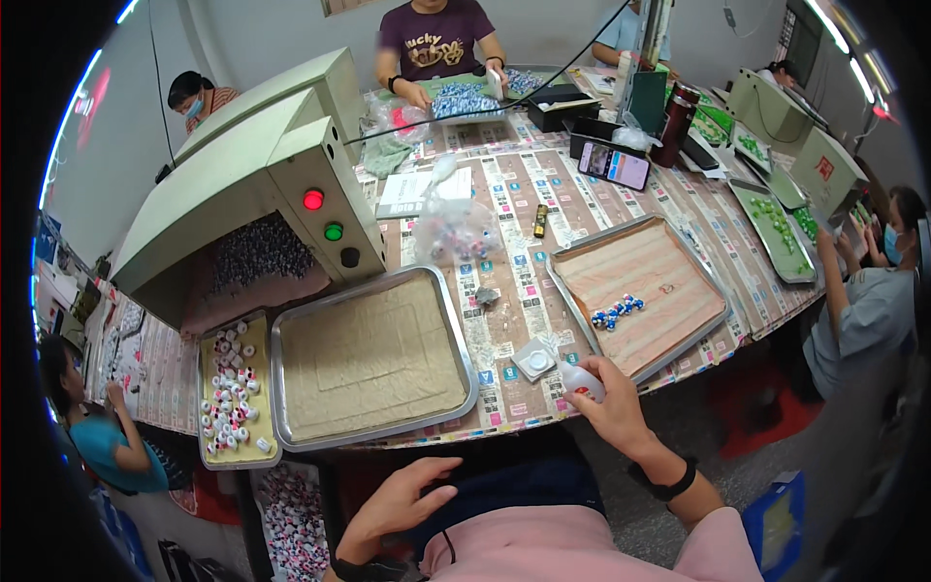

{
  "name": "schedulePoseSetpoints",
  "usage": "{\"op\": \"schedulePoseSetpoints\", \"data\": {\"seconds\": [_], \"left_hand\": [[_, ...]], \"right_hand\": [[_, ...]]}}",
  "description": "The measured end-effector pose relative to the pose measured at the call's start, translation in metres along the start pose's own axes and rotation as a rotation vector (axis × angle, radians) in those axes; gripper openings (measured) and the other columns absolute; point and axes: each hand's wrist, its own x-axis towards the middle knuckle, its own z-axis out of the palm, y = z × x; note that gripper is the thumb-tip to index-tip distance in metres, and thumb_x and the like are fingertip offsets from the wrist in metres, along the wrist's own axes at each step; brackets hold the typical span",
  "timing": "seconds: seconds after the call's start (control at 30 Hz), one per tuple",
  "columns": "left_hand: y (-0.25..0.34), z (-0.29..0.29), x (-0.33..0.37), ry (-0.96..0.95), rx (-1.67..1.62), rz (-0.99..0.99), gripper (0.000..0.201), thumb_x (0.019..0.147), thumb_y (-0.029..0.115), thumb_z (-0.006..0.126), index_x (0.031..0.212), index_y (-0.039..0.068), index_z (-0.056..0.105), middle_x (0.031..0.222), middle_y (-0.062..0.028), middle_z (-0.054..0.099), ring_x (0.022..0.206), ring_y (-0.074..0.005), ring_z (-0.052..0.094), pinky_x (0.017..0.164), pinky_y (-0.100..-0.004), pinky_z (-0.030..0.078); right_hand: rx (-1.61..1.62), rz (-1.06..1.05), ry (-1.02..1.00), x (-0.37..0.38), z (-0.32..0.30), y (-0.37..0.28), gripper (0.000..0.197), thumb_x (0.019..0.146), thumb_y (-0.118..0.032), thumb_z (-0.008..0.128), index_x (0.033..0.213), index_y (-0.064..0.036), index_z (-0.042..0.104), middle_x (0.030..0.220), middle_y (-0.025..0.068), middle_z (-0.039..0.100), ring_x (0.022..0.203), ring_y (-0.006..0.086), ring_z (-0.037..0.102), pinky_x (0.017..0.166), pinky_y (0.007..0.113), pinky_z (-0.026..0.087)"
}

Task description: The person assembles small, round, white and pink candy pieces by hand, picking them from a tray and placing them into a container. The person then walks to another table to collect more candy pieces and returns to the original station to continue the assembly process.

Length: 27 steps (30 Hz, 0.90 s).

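Note:
My right hand [613, 407] is closed round a small white squeeze bottle [585, 380] at the table's near edge. Just beyond its tip sits a small white square block with a round centre [533, 359]. To the right of these, a metal tray lined with pinkish sheet [669, 339] holds a cluster of small blue, white and red pieces [618, 311]. My left hand [400, 502] hangs in front of my lap, fingers apart and holding nothing. A large metal tray with a bare tan lining [373, 354] lies beyond it.
On the left stands a pale machine [301, 194] with lit buttons and a heap of pieces in its opening. Beside the large tray, a narrow tray [208, 388] holds white and red pieces. A phone [614, 166] leans near a dark flask [677, 121]. Co-workers sit around the table.

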Motion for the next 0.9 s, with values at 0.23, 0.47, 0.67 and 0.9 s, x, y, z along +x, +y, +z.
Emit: {"op": "schedulePoseSetpoints", "data": {"seconds": [0.23, 0.47, 0.67, 0.9], "left_hand": [[0.007, 0.021, 0.018, -0.182, 0.015, 0.057, 0.046, 0.091, 0.029, 0.058, 0.129, 0.005, 0.05, 0.119, -0.0178, 0.056, 0.105, -0.03, 0.059, 0.089, -0.0367, 0.048], [-0.005, 0.02, 0.004, -0.125, -0.059, -0.021, 0.045, 0.09, 0.028, 0.059, 0.128, 0.005, 0.051, 0.117, -0.0172, 0.057, 0.103, -0.0285, 0.06, 0.086, -0.0358, 0.049], [-0.001, 0.018, 0.002, -0.089, -0.08, -0.026, 0.044, 0.09, 0.027, 0.059, 0.127, 0.004, 0.052, 0.117, -0.0166, 0.057, 0.102, -0.028, 0.061, 0.085, -0.0354, 0.049], [0.002, 0.021, 0.002, -0.114, -0.051, 0.003, 0.045, 0.09, 0.028, 0.058, 0.127, 0.003, 0.051, 0.118, -0.0169, 0.057, 0.102, -0.0281, 0.06, 0.086, -0.0352, 0.049]], "right_hand": [[-0.301, -0.297, 0.132, 0.004, 0.001, -0.011, 0.038, 0.071, -0.008, 0.073, 0.106, -0.0015, 0.06, 0.096, 0.0157, 0.061, 0.089, 0.0341, 0.058, 0.077, 0.039, 0.047], [-0.378, -0.315, 0.142, 0.011, 0.003, -0.011, 0.034, 0.07, -0.005, 0.072, 0.101, -0.0022, 0.061, 0.095, 0.0138, 0.061, 0.087, 0.0323, 0.057, 0.075, 0.04, 0.046], [-0.423, -0.367, 0.146, 0.013, -0.003, -0.016, 0.036, 0.065, -0.001, 0.073, 0.1, -0.0027, 0.062, 0.092, 0.0131, 0.061, 0.086, 0.0313, 0.057, 0.073, 0.039, 0.047], [-0.417, -0.405, 0.155, 0.012, 0.0, -0.011, 0.041, 0.064, 0.001, 0.072, 0.104, -0.0033, 0.063, 0.091, 0.0122, 0.059, 0.084, 0.0304, 0.055, 0.072, 0.038, 0.046]]}}
